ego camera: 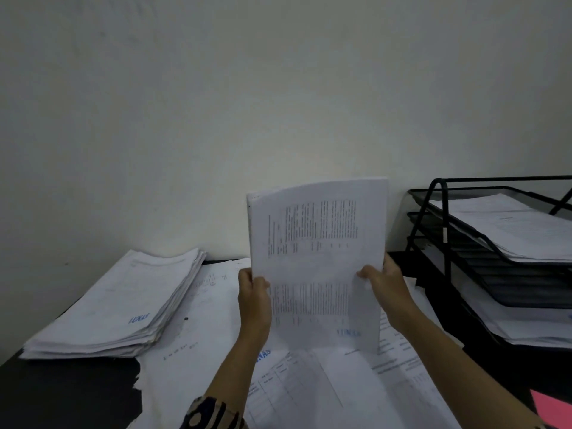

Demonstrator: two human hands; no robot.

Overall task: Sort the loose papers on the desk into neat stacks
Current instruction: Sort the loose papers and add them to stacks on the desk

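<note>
Two hands, one raised sheaf of papers, one neat stack, one three-tier tray rack, one pink sheet.

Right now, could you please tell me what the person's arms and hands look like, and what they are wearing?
Both forearms are bare. The left hand and right hand wear no gloves, and no rings or watch show. A dark sleeve with a tan pattern shows on the left arm near the frame's bottom edge.

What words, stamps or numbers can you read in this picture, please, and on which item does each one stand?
"LUNAS", blue stamp, on the top sheet of the paper stack at the left.
"LUNAS", fainter blue stamp, low on the held sheaf, which both hands grip upright.
A blue stamp on the loose papers behind the left hand is partly hidden; only its ending "NAS" shows.
The printed columns on the held sheaf and the table text on the loose papers are too blurred to read.
</note>
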